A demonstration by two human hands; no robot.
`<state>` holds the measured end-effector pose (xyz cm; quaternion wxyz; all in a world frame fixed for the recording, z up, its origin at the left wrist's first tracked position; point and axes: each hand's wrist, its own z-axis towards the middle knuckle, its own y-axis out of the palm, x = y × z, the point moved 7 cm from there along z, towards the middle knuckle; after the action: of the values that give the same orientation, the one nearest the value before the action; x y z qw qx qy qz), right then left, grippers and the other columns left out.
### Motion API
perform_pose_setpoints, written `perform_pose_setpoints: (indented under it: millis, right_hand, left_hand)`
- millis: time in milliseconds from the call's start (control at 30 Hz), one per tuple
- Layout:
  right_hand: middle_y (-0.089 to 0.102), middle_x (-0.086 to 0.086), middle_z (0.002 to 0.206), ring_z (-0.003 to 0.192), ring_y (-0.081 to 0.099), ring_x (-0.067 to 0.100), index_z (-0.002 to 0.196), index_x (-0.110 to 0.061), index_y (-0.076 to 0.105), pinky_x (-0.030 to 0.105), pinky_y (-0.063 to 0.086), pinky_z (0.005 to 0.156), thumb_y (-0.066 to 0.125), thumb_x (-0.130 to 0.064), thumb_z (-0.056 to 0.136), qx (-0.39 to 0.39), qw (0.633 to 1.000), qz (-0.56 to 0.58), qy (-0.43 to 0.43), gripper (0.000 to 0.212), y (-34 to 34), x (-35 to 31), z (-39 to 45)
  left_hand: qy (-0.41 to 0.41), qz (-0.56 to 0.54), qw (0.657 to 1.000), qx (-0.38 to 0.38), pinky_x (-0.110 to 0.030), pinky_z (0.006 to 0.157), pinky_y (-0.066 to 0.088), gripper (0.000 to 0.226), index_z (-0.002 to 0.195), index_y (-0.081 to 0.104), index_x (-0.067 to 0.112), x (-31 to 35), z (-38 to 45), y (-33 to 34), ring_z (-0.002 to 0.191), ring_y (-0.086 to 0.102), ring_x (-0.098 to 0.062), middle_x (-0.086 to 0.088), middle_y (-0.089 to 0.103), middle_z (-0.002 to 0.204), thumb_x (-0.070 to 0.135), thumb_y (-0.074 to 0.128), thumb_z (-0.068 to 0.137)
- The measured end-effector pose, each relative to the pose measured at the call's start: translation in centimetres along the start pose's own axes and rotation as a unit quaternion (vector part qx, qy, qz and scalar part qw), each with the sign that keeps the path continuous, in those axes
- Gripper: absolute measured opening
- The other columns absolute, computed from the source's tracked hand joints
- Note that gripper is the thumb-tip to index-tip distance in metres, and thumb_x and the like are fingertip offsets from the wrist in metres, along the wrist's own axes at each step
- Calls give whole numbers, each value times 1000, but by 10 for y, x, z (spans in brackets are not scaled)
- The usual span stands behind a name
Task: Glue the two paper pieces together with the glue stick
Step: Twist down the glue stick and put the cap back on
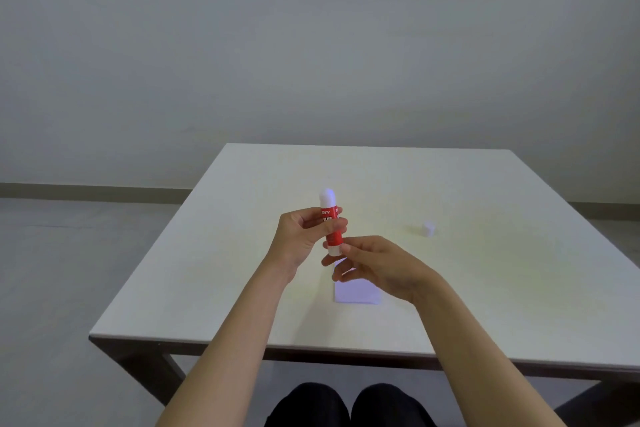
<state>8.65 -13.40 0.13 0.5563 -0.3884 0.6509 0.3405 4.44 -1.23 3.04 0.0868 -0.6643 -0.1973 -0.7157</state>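
Observation:
A red glue stick (333,229) with white glue showing at its top stands upright in the air above the table. My left hand (303,236) grips its red barrel from the left. My right hand (375,263) pinches the white base of the stick with thumb and fingertips. Its white cap (428,228) lies on the table to the right, apart from both hands. A white paper piece (356,292) lies flat on the table below my right hand, partly hidden by it. I cannot tell whether a second piece lies with it.
The pale table (485,288) runs from the near edge above my knees to the far edge by a grey wall. Grey floor lies to the left of the table.

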Motion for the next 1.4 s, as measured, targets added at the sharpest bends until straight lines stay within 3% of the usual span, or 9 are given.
perform_pose_setpoints:
  millis: [167, 267, 433, 567, 667, 867, 1000, 1200, 1400]
  right_hand:
    - [69, 5, 90, 68, 60, 17, 105, -4, 69, 27, 52, 74, 54, -13, 93, -20, 994, 106, -27, 21, 5, 1, 3]
    - [65, 1, 73, 65, 60, 16, 90, -7, 66, 25, 49, 67, 67, -11, 86, 83, 994, 58, -47, 5, 2, 2, 4]
    - [59, 5, 73, 58, 57, 17, 79, -10, 49, 27, 44, 60, 78, -17, 75, 261, 960, -94, -37, 31, 0, 0, 5]
    - [65, 4, 106, 74, 67, 17, 122, -9, 55, 27, 50, 68, 58, -26, 94, 62, 997, 46, -12, 33, 8, 5, 9]
    - [71, 7, 102, 72, 65, 19, 114, -6, 65, 28, 52, 73, 48, -17, 98, -26, 995, 91, -29, 26, 9, 1, 7]
    - [63, -6, 63, 53, 57, 7, 79, -11, 62, 16, 44, 58, 75, -12, 78, 208, 977, -5, -53, 13, -2, 4, 9]
    - [55, -5, 73, 60, 50, 9, 80, -17, 49, 18, 37, 56, 77, -24, 75, 359, 924, -124, -33, 29, 2, 9, 6]
    - [70, 2, 101, 72, 65, 14, 114, -12, 65, 24, 53, 70, 52, -28, 97, 53, 998, -2, -14, 27, 12, 11, 10]
    - [61, -9, 66, 54, 54, 4, 70, -24, 54, 13, 40, 55, 77, -26, 77, 273, 947, -157, -62, 23, -4, 5, 13]
  left_hand:
    - [8, -19, 999, -46, -19, 55, 49, 11, 88, 75, 16, 7, -5, 6, 78, 72, -15, -2, 76, 81, 13, 70, 79]
    - [10, 3, 1000, -22, -20, 72, 54, 11, 84, 76, 18, 7, -3, 2, 80, 73, -17, -3, 77, 82, 14, 76, 74]
    - [-2, 16, 1000, 26, -24, 80, 51, 14, 82, 76, 16, -2, -1, -2, 82, 72, -17, -5, 77, 83, 15, 80, 70]
    - [-5, 5, 1000, 21, -22, 77, 50, 13, 81, 76, 16, 0, -2, -8, 84, 73, -18, -3, 78, 85, 17, 80, 69]
    - [-2, -15, 1000, 0, -23, 61, 52, 18, 82, 76, 17, 2, -5, -6, 78, 70, -21, -8, 77, 83, 23, 81, 66]
    - [2, 0, 1000, 29, -21, 75, 56, 12, 80, 76, 16, -5, -1, -3, 83, 72, -18, -6, 77, 85, 15, 80, 68]
    - [1, 22, 998, 65, -14, 69, 53, 14, 80, 76, 15, -12, 0, -4, 80, 72, -14, -8, 77, 86, 15, 82, 68]
    - [-4, 27, 998, 62, -17, 60, 52, 15, 82, 75, 14, -10, 1, -12, 70, 70, -14, -7, 77, 81, 18, 82, 69]
    - [14, 43, 996, 79, -12, 67, 53, 14, 80, 76, 19, -11, 3, -7, 79, 72, -14, -4, 78, 84, 18, 82, 67]
